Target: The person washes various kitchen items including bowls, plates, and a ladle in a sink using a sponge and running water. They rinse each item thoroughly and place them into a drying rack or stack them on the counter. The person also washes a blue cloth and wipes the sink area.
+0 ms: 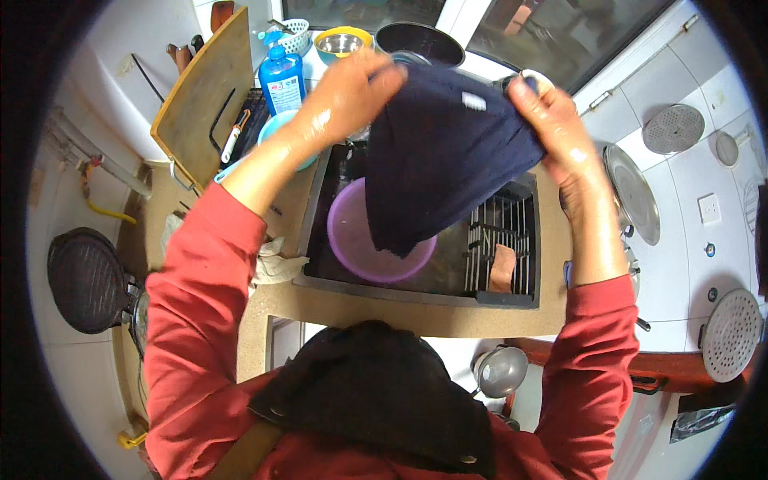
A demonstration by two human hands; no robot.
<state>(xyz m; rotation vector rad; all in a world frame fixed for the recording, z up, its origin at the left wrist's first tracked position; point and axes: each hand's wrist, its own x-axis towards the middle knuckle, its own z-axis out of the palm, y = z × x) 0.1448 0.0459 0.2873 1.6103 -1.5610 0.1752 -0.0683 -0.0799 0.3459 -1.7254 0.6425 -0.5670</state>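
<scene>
A dark navy cloth (444,156) with a small white label hangs spread between my two wet hands. My left hand (357,90) grips its upper left corner, and my right hand (546,120) pinches the upper right edge. The lower tip of the cloth hangs in front of a purple plastic basin (342,252) and hides part of it. I cannot tell whether the tip touches the basin. That basin sits in a dark sink (450,270), and its inside looks pale, perhaps from cloudy water.
A metal rack (480,240) with a pinkish-brown cloth (503,267) spans the sink's right side. Left of the sink stand a wooden board (207,102), a blue pump bottle (282,81) and a crumpled pale cloth (279,267). Behind are a yellow-rimmed bowl (342,39) and a dark pot (420,42).
</scene>
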